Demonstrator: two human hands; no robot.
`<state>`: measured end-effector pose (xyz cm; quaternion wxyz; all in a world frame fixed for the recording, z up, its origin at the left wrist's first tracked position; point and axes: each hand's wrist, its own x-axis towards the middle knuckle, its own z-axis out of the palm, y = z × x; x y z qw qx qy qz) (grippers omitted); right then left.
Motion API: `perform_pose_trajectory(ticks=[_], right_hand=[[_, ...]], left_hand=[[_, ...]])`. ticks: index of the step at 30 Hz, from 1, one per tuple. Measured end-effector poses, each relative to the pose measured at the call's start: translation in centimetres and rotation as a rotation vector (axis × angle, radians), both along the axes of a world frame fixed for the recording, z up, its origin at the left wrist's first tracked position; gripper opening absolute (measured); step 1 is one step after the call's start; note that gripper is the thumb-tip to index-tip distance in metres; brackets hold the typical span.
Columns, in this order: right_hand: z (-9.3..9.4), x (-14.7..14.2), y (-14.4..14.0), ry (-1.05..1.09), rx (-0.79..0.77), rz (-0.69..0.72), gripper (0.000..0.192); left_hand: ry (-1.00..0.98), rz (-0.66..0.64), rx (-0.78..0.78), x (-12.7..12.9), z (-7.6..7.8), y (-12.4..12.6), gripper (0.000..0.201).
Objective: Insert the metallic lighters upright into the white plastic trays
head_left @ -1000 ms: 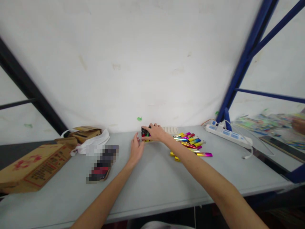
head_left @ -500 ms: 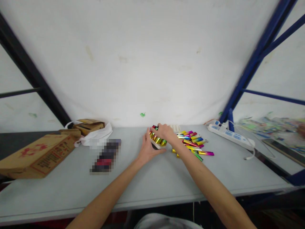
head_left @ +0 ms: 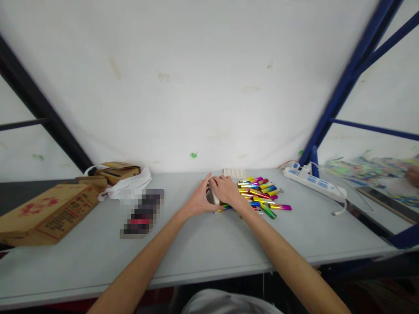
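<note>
Between my hands a small white box [head_left: 215,199] with a dark inner or under side is tipped toward the right. My left hand [head_left: 198,197] wraps its left side, thumb along the near edge and fingers at the far edge. Bent over the top and right side of the box are the fingers of my right hand [head_left: 224,190], partly hiding it. Against it on the right lies a loose pile of shiny, metallic-coloured tubes [head_left: 262,194], in gold, red, blue, green and purple. Behind my right hand is a white tray with a grid of holes [head_left: 234,172].
On the left of the grey table [head_left: 183,257] are a cardboard box [head_left: 49,213], a smaller open box [head_left: 119,173], a white plastic bag [head_left: 131,185] and a blurred-out dark item [head_left: 142,213]. At right lie a white power strip [head_left: 314,183] and a phone-like slab [head_left: 388,204].
The white box has been tipped to the right, and the shiny tubes that showed in it are no longer visible there. More tubes show beside my right hand, which has shifted slightly lower.
</note>
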<state>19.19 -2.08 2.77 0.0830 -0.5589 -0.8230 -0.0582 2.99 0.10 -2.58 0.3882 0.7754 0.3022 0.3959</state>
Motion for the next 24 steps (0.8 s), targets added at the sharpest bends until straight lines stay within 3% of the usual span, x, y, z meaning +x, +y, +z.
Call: perform_pose_trajectory(ticks=[5, 13, 17, 24], right_hand=[[-0.4, 1.5, -0.1, -0.069, 0.015, -0.014, 0.04], [-0.9, 5.2, -0.3, -0.007, 0.021, -0.188, 0.042], [-1.3, 6.7, -0.4, 0.079, 0.043, -0.259, 0.041], [-1.9, 9.5, -0.2, 0.229, 0.02, -0.262, 0.04]], left_hand=[[-0.021, -0.033, -0.035, 0.4, -0.1, -0.1, 0.141], [0.014, -0.024, 0.005, 1.6, -0.5, -0.3, 0.137], [0.042, -0.04, 0.043, 2.2, -0.1, -0.4, 0.135], [0.069, -0.061, 0.077, 2.3, 1.0, -0.5, 0.129]])
